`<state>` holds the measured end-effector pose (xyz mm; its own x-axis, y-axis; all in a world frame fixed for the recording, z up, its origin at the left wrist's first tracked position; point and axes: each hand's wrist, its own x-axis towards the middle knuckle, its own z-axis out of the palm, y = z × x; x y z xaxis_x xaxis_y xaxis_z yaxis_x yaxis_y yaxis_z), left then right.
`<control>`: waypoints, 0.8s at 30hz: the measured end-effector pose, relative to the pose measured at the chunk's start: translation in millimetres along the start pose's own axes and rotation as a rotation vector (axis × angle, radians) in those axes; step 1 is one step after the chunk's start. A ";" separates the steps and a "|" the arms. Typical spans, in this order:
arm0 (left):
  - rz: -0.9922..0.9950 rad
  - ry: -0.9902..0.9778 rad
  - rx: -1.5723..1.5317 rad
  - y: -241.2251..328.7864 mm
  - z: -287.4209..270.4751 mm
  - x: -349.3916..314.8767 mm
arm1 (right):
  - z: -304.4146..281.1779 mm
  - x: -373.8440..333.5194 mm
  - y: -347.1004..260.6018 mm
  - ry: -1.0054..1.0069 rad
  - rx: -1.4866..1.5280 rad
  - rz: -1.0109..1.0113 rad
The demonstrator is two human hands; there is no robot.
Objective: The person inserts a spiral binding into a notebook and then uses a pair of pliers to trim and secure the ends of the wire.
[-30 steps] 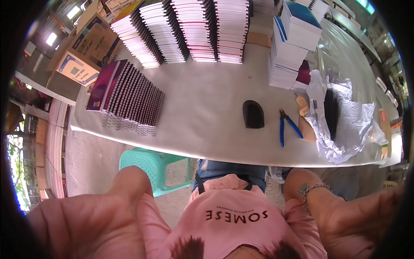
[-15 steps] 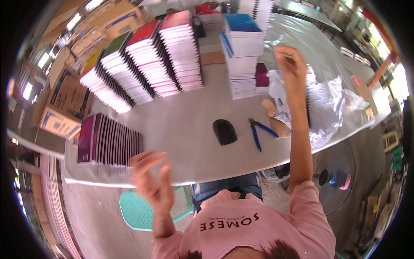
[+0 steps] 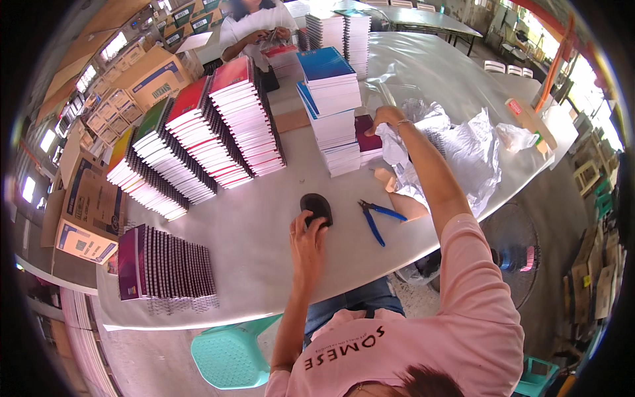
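Note:
My left hand is at the middle of the table, thumb and fingertips closed on the near edge of a flat black rounded pad. My right hand reaches out to a purple notebook beside the tall blue-covered stack. Its fingers are bent at the notebook's right edge, and part of the grip is hidden. Crumpled white wrapping lies against the right wrist and forearm. Blue-handled cutting pliers rest with their handles apart, to the right of the pad.
Blue-topped notebooks stand stacked ahead. Tall spiral-bound stacks with red, green and yellow covers stand left. Purple spiral notebooks sit near left. Cardboard boxes flank the table. A person works across; a green stool is below.
My left hand has come forward and right from the table's front edge to the black pad. The right hand has lowered to the purple notebook. The view has shifted, showing a person across.

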<state>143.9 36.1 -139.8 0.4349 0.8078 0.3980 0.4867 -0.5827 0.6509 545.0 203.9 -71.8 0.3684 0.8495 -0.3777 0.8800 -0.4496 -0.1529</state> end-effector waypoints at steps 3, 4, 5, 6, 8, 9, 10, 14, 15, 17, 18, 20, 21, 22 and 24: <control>-0.060 0.042 0.041 -16.9 -3.1 -2.1 | 24.5 -5.3 -11.8 0.112 0.122 -0.124; -0.050 0.056 0.039 -16.1 -0.7 -1.1 | 27.6 -2.7 -3.2 0.159 0.131 -0.179; -0.023 0.070 0.023 -11.2 3.7 2.8 | 29.3 0.4 12.8 0.215 0.135 -0.222; 0.003 0.084 0.007 -6.5 7.7 6.2 | 28.5 2.7 30.6 0.270 0.138 -0.267; -0.018 0.130 0.022 -12.6 2.0 1.8 | 32.8 2.8 8.4 0.301 0.146 -0.199; -0.038 0.151 0.022 -17.2 0.4 -2.0 | 38.7 0.2 -1.9 0.305 0.193 -0.149; -0.062 0.176 0.029 -21.9 -4.6 -6.7 | 43.8 -1.5 -16.6 0.305 0.242 -0.107; -0.079 0.199 -0.064 -9.2 -0.1 -2.1 | 49.8 7.8 16.4 0.527 0.478 -0.248; -0.087 0.206 -0.074 -9.7 -0.1 -2.5 | 50.0 8.6 13.4 0.551 0.503 -0.223; -0.099 0.220 -0.084 -10.7 -1.1 -3.7 | 52.0 5.2 8.6 0.606 0.506 -0.204; -0.097 0.225 -0.089 -10.0 -0.4 -2.5 | 51.6 1.9 9.7 0.644 0.481 -0.204; -0.106 0.235 -0.083 -13.8 -2.4 -4.2 | 55.5 -8.3 -1.8 0.641 0.524 -0.197; -0.118 0.241 -0.068 -18.8 -6.7 -7.2 | 58.0 -16.2 -14.7 0.597 0.592 -0.193; -0.112 0.239 -0.074 -18.3 -6.4 -6.6 | 56.2 -20.9 -11.8 0.573 0.650 -0.169; -0.120 0.244 -0.098 -19.6 -6.3 -5.7 | 47.9 -24.1 -11.0 0.482 0.676 -0.137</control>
<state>127.1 43.5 -150.8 0.1782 0.8747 0.4506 0.4432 -0.4802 0.7569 512.1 175.2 -104.8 0.4944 0.8644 0.0918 0.6137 -0.2722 -0.7411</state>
